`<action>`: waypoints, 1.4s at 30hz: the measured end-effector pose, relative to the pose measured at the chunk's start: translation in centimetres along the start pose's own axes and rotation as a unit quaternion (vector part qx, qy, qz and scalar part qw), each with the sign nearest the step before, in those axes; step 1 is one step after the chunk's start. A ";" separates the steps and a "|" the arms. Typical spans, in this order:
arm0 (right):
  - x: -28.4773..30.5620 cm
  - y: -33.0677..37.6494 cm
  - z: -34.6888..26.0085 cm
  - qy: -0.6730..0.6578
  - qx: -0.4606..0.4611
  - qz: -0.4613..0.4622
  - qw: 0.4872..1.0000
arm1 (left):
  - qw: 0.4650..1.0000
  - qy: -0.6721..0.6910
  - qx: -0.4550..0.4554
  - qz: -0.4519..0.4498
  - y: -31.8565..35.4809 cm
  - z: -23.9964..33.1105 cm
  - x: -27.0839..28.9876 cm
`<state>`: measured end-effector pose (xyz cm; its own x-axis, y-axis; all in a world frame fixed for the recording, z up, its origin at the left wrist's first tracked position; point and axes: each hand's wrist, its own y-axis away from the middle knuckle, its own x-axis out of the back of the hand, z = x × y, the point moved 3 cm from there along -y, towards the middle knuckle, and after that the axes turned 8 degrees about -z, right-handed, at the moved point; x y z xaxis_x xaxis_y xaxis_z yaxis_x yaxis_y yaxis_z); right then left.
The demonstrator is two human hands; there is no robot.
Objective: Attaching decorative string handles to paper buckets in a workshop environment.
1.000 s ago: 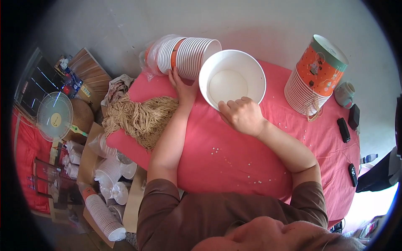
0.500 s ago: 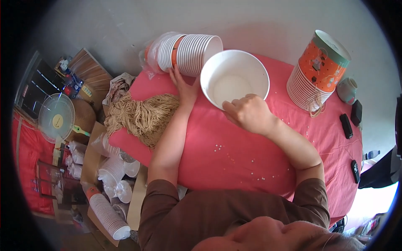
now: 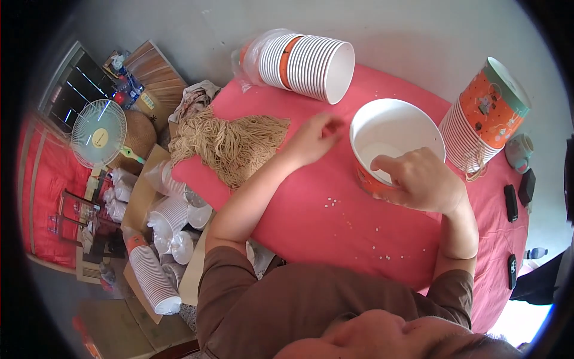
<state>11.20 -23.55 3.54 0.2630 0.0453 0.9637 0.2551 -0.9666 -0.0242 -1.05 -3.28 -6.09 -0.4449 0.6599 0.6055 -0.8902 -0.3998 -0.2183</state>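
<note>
Pink cloth covers the table (image 3: 335, 233), and small white beads lie scattered on it in front of the person. Only one view, from the head camera, shows this moment.

On the table stands a paper bowl (image 3: 396, 143), white inside and orange outside, upright with its mouth to the ceiling. The right hand (image 3: 421, 179) holds this bowl at the near rim: the thumb goes over the edge into the bowl and the other fingers are curled around the outer wall, so the hand is closed on the bowl.

The left hand (image 3: 315, 136) is over the cloth, just left of the bowl and not touching it. Its fingers are half bent and a little blurred; it seems to hold nothing, but I cannot tell for sure. This hand lies between the bowl and a heap of beige string (image 3: 230, 143), which is further to the left, so the string is nearer to the left hand than to the right one.

Behind, a stack of bowls (image 3: 305, 63) lies on its side, its long axis running left to right with the open mouth toward the right. A second upright stack of bowls (image 3: 484, 116) stands just right of the held bowl.

On the floor at the left are a small fan (image 3: 98, 134) and cardboard boxes with paper cups (image 3: 152, 278).
</note>
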 end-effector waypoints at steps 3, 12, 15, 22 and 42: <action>-1.0 -0.8 0.1 0.007 0.016 -0.018 1.000 | 0.993 -0.088 0.043 -0.062 3.3 1.0 -0.2; -1.6 -2.0 0.9 -0.039 0.010 -0.058 0.998 | 0.983 -0.140 0.088 0.076 9.3 -2.2 4.9; -1.7 -2.1 1.0 -0.043 0.010 -0.055 0.997 | 0.931 -0.313 0.076 0.173 9.8 -3.3 7.9; -1.2 -2.2 0.7 -0.049 -0.015 -0.082 0.995 | 0.912 -0.387 0.024 0.135 9.4 -4.5 7.1; -1.2 -2.0 0.7 -0.046 -0.029 -0.096 0.994 | 0.884 -0.443 -0.019 0.146 8.7 -3.8 6.3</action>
<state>11.05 -21.45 2.25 0.3002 0.2507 0.9203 0.2557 -0.9507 0.1756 -12.02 -0.16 -7.08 -0.4196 -0.2326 0.8774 -0.7606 -0.4374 -0.4797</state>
